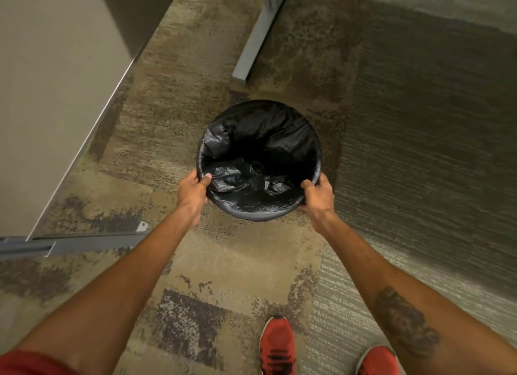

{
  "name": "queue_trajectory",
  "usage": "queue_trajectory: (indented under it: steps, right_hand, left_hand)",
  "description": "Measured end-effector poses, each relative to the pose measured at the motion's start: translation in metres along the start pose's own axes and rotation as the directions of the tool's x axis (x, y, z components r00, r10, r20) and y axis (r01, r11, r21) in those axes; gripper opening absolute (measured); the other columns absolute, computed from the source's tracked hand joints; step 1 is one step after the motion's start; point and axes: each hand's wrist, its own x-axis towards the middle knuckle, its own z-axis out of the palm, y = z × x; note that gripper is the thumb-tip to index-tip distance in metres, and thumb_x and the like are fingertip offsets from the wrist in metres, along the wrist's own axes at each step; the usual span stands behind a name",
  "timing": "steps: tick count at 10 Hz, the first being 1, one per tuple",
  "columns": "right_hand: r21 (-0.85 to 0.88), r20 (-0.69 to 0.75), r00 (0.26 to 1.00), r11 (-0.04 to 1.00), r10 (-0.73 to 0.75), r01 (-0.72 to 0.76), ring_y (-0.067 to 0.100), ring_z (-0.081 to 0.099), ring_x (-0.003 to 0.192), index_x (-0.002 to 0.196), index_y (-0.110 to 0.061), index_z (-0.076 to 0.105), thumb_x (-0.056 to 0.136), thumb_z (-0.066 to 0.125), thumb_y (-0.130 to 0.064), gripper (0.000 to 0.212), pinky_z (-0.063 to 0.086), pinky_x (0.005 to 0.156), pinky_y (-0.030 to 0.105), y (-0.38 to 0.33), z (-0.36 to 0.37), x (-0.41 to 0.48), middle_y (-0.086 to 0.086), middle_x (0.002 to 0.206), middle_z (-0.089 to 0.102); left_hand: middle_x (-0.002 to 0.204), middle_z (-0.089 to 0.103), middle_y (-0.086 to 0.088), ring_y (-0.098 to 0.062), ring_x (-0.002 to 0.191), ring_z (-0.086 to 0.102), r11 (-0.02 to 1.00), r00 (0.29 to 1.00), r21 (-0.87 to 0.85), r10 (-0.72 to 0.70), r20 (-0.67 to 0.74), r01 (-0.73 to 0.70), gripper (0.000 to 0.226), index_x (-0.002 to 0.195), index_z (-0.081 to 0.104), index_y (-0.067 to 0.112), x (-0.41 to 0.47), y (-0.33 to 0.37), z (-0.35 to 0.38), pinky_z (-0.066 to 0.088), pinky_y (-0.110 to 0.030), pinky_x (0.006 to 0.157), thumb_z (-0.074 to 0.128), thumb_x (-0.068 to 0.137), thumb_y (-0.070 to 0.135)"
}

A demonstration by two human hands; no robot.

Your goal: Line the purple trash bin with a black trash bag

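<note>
Seen from above, the round trash bin [258, 218] stands on the patterned carpet floor [237, 262], directly ahead of the person's two red shoes [277, 344]. Its purple colour cannot be made out, because the black trash bag [260, 151] covers the whole opening and folds over the rim, leaving only a dark, wrapped outer wall visible at the near side. Inside, the bag is glossy and creased; loose folds bunch at the near left, and the centre falls away into deep shadow.

Left hand [193, 191]: closed on the near-left rim, thumb hooked over the bag's edge to the inside, fingers outside.
Right hand [319, 195]: closed on the near-right rim in the same manner, thumb inside, fingers wrapping the outer wall.

Both forearms reach forward, bare; the right one bears a dark tattoo [405, 321]. A grey metal furniture foot [257, 39] lies on the carpet beyond the bin, apart from it. A pale panel [56, 81] fills the left.
</note>
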Motion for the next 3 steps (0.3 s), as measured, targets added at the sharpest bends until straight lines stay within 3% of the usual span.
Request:
queue_trajectory:
  steps: [1, 2, 3]
  right_hand:
    - [-0.113, 0.050, 0.998, 0.993, -0.036, 0.042, 0.034, 0.057, 0.130, 0.151, -0.022, 0.039, 0.098, 0.062, -0.026, 0.058, 0.046, 0.110, 0.052, -0.008, -0.011, -0.017, 0.011, 0.143, 0.058]
    - [-0.480, -0.006, 0.964, 0.846, -0.267, 0.231, 0.029, 0.022, 0.154, 0.162, -0.013, 0.017, 0.102, 0.054, -0.028, 0.072, 0.022, 0.126, 0.045, -0.013, -0.017, -0.058, 0.012, 0.167, 0.024]
    - [-0.585, 0.061, 0.893, 0.709, -0.445, 0.393, 0.025, 0.004, 0.158, 0.162, -0.009, 0.013, 0.105, 0.048, -0.021, 0.069, 0.010, 0.129, 0.042, -0.017, -0.024, -0.084, 0.011, 0.170, 0.008]
  left_hand:
    - [0.147, 0.056, -0.005, -0.028, 0.134, 0.054, 0.961, 0.996, 0.269, 0.081, -0.047, -0.066, 0.049, 0.151, 0.043, 0.018, -0.015, 0.005, 0.002, 0.041, -0.051, 0.115, 0.049, 0.105, 0.033]
    - [0.168, 0.019, -0.008, -0.029, 0.155, 0.017, 0.713, 0.946, 0.673, 0.319, -0.062, -0.196, 0.067, 0.161, 0.015, 0.012, -0.054, 0.004, 0.011, 0.015, -0.048, 0.126, 0.039, 0.106, 0.042]
    - [0.169, 0.007, -0.008, -0.028, 0.157, 0.002, 0.466, 0.864, 0.817, 0.497, 0.075, -0.340, 0.067, 0.161, 0.009, 0.010, -0.083, 0.007, 0.018, -0.002, -0.049, 0.126, 0.032, 0.107, 0.043]
